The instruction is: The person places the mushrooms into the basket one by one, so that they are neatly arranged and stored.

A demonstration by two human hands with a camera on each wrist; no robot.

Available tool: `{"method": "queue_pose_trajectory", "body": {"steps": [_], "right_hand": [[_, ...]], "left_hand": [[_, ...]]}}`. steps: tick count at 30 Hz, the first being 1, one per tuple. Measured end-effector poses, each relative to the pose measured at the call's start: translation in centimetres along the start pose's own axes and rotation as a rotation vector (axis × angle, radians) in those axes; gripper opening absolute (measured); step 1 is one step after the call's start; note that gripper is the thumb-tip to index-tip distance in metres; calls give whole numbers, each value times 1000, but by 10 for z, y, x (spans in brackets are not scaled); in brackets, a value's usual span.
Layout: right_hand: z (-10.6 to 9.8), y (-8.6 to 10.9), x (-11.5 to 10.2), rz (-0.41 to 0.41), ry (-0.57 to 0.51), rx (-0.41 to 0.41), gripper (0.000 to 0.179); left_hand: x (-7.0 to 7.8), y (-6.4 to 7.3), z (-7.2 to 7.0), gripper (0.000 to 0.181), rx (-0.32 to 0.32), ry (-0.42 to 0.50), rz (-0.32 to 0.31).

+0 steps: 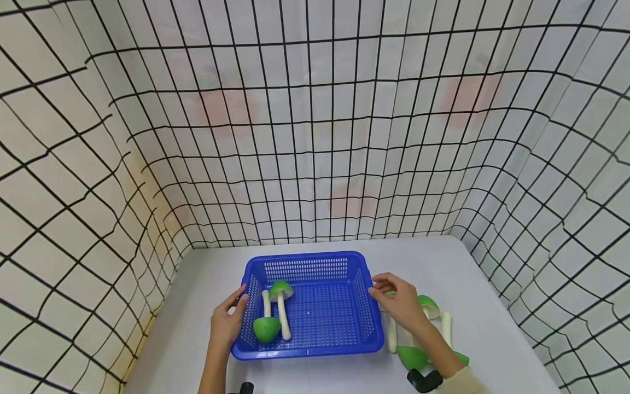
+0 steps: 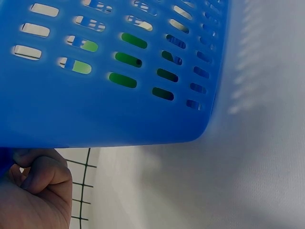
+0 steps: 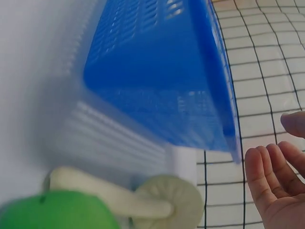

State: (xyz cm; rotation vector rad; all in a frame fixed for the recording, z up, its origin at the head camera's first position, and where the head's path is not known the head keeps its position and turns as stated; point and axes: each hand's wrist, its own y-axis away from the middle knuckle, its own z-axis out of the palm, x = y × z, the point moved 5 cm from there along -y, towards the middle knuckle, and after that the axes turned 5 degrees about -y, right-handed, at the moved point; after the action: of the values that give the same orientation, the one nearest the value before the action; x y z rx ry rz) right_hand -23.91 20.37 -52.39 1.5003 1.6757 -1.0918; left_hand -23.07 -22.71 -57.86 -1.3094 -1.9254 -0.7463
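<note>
A blue plastic basket (image 1: 325,309) with slotted walls sits on the white table. Two toy mushrooms with green caps and white stems lie in its left part, one with its cap (image 1: 267,330) toward the front, the other with its cap (image 1: 281,290) toward the back. My left hand (image 1: 226,323) grips the basket's left rim; the left wrist view shows its fingers curled at that edge. Beside the right rim hovers my right hand (image 1: 404,305), fingers loosely bent, with a gap to the basket in the right wrist view and nothing held.
Several more green-capped mushrooms (image 1: 412,358) lie on the table right of the basket, partly hidden under my right hand and forearm. White walls with a black grid (image 1: 315,126) enclose the table (image 1: 172,328) at the back and both sides.
</note>
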Motion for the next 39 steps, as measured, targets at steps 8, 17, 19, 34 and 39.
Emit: {"method": "queue_pose_trajectory", "body": {"steps": [8,17,19,34,39], "right_hand": [[-21,7,18,2,59,20,27],[-40,18,32,-9,103,48,27],[-45,21,37,-14,125,63,25],[-81,40,67,45,263,113,32],[-88,46,77,62,292,133,32]], "left_hand": [[-1,-1,-1,50,4,-3,-1],[-3,0,1,50,-2,-9,-3],[-3,0,1,50,-5,-7,-6],[-4,-2,3,52,-15,-5,-37],[-4,-3,1,51,-8,-1,-22]]}}
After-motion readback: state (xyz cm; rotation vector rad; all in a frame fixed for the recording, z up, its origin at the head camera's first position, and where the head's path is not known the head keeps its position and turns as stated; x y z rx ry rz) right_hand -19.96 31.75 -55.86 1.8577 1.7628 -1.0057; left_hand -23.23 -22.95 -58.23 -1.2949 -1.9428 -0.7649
